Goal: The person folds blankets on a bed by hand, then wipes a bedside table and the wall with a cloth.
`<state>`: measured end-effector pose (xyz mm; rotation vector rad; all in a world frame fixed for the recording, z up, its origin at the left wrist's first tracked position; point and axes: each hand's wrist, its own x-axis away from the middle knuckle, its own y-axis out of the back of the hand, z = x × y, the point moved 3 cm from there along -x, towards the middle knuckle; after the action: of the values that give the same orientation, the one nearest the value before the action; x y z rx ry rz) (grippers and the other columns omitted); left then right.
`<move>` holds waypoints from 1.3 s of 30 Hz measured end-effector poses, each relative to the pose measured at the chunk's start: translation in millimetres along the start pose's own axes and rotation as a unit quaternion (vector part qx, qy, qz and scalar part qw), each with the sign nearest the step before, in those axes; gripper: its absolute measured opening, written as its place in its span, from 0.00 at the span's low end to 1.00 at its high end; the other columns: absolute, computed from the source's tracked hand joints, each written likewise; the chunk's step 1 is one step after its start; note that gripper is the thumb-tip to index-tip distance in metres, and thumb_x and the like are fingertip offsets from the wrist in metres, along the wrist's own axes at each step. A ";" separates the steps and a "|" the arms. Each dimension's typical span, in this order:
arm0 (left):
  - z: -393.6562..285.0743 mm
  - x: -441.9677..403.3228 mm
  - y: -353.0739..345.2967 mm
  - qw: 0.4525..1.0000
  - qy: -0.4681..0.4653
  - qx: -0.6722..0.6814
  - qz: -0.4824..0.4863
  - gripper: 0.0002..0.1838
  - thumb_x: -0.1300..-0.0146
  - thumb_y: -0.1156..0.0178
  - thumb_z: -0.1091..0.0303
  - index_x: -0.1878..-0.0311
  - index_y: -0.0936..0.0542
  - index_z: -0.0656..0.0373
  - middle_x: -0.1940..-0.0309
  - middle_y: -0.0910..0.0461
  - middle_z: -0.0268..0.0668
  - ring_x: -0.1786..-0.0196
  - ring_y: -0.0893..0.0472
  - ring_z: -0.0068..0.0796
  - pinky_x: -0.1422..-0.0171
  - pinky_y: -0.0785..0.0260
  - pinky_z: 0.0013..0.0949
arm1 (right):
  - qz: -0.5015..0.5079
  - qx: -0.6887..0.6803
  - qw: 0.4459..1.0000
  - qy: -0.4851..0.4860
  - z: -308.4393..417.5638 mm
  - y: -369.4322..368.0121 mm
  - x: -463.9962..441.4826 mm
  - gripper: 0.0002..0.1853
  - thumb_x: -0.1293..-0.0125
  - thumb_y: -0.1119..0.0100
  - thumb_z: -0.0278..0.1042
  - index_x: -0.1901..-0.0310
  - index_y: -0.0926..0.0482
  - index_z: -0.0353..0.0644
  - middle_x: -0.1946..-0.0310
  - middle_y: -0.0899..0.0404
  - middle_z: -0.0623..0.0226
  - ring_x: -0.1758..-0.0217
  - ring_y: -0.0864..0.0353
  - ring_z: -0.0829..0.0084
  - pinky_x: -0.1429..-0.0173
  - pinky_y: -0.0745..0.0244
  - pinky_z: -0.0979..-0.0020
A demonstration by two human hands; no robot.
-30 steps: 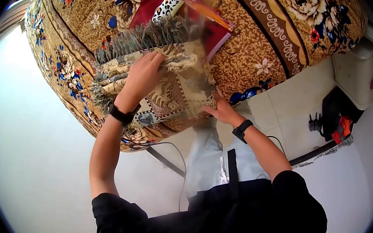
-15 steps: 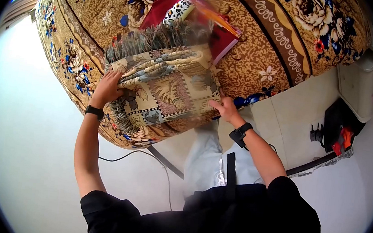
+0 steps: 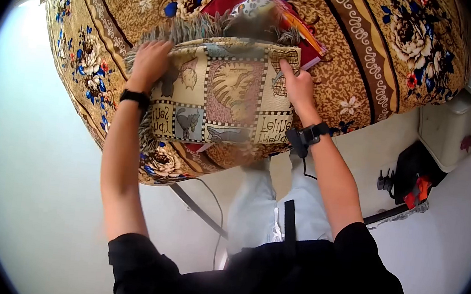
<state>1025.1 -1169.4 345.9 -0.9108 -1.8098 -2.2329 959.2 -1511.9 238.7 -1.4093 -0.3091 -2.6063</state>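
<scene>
Throw (image 3: 232, 93) lies on the floral blanket (image 3: 364, 46), between both hands: left hand (image 3: 152, 62) curled around its far left corner, right hand (image 3: 299, 89) gripping its right edge, red cloth (image 3: 225, 0) just beyond it.

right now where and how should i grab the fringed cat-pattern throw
I'd take the fringed cat-pattern throw by its left and right edges, one hand from each side, thumbs above, fingers under: it lies folded and wide, so that should hold the layers together.
</scene>
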 end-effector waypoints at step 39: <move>-211.8 249.5 -189.5 0.021 0.329 0.936 -0.125 0.25 0.26 0.58 0.52 0.33 0.33 0.57 0.35 0.30 0.37 0.31 0.34 0.37 0.26 0.43 0.41 | 0.380 -0.057 0.906 0.176 95.2 -56.1 206.3 0.34 0.49 0.28 0.28 0.39 0.31 0.35 0.45 0.23 0.62 0.43 0.23 0.69 0.37 0.28 0.65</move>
<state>658.5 -1246.3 294.1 0.9434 -1.8332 1.1142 910.7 -1442.4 456.9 -0.8053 0.3791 -2.1503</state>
